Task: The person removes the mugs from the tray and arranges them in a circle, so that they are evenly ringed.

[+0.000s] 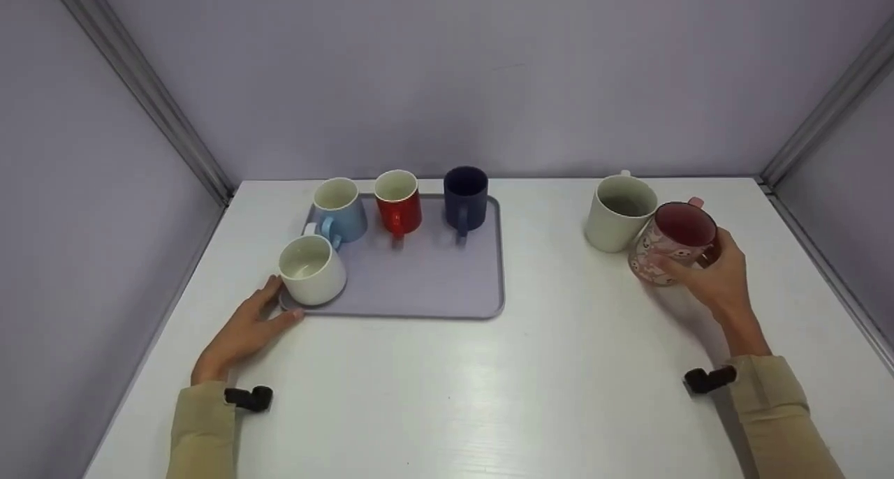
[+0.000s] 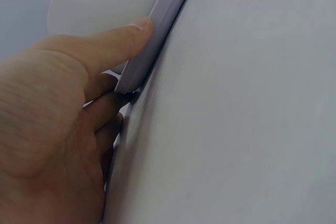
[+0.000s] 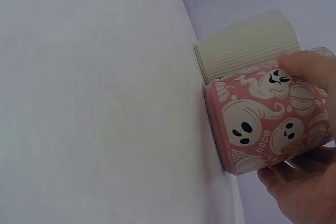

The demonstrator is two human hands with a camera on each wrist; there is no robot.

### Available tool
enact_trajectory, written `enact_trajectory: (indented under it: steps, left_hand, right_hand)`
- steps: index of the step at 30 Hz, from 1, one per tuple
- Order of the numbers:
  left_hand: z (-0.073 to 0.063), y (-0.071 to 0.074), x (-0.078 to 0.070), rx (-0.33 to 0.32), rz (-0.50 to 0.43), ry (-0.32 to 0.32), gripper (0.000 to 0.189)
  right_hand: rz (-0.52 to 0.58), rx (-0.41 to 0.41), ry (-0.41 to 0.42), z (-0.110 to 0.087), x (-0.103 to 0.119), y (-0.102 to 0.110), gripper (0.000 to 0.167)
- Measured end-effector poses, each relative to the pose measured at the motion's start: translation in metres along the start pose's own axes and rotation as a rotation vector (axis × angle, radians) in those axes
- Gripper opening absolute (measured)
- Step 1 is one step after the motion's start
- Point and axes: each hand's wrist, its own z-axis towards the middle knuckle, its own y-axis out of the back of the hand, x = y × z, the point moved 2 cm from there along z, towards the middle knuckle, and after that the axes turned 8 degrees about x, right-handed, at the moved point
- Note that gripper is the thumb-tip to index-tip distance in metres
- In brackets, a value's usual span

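My left hand [image 1: 244,332] holds the front left corner of a grey tray [image 1: 419,290]. Its thumb [image 2: 118,43] lies on the tray's rim in the left wrist view; the fingertips are partly hidden beyond the edge. Just beside that hand, a short white mug [image 1: 314,276] stands on the tray corner. On the right, my right hand [image 1: 716,276] grips a pink mug [image 3: 268,119] with white ghosts and pumpkins around its body, fingers wrapped round one side. The pink mug's base is at the table surface. Touching or very near it is a taller off-white ribbed mug [image 3: 247,43].
Along the tray's back stand a light blue mug [image 1: 346,217], a red mug [image 1: 399,210] and a dark blue mug [image 1: 466,203]. The white table [image 1: 447,388] meets a pale back wall [image 1: 489,81], with side walls at left and right.
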Motion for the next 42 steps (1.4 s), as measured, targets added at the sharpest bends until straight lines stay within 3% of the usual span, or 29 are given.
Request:
enact_trajectory:
  steps: [3,7,10,12,16,20,23,30,42]
  left_hand:
    - [-0.001,0.001,-0.002,0.0,0.003,0.002,0.098]
    - [-0.001,0.003,-0.003,-0.005,0.001,0.004,0.098]
    - [-0.001,0.003,-0.003,0.0,-0.003,0.01,0.098]
    - [-0.002,0.001,-0.003,0.005,-0.009,0.013,0.098]
    - [-0.002,-0.003,-0.002,0.003,-0.008,0.016,0.099]
    - [0.0,-0.004,-0.003,0.001,0.002,0.009,0.1]
    - [0.002,-0.003,-0.003,0.001,0.003,0.009,0.099]
    - [0.001,0.0,-0.001,-0.003,0.014,0.007,0.098]
    - [0.0,0.0,0.0,-0.012,0.026,0.002,0.097]
  right_hand:
    - [0.01,-0.039,0.021,0.001,0.012,0.004,0.094]
    - [0.0,-0.148,0.077,-0.001,0.035,0.008,0.098]
    - [-0.027,-0.192,0.167,-0.002,0.059,0.002,0.098]
    - [-0.046,-0.178,0.24,-0.002,0.077,-0.008,0.098]
    - [-0.065,-0.088,0.375,0.005,0.113,-0.032,0.1]
    - [-0.007,0.028,0.407,0.012,0.149,-0.059,0.103]
    - [0.038,0.121,0.455,0.016,0.176,-0.086,0.102]
    - [0.006,0.3,0.634,0.027,0.225,-0.153,0.101]
    - [0.031,0.562,0.517,0.023,0.284,-0.251,0.106]
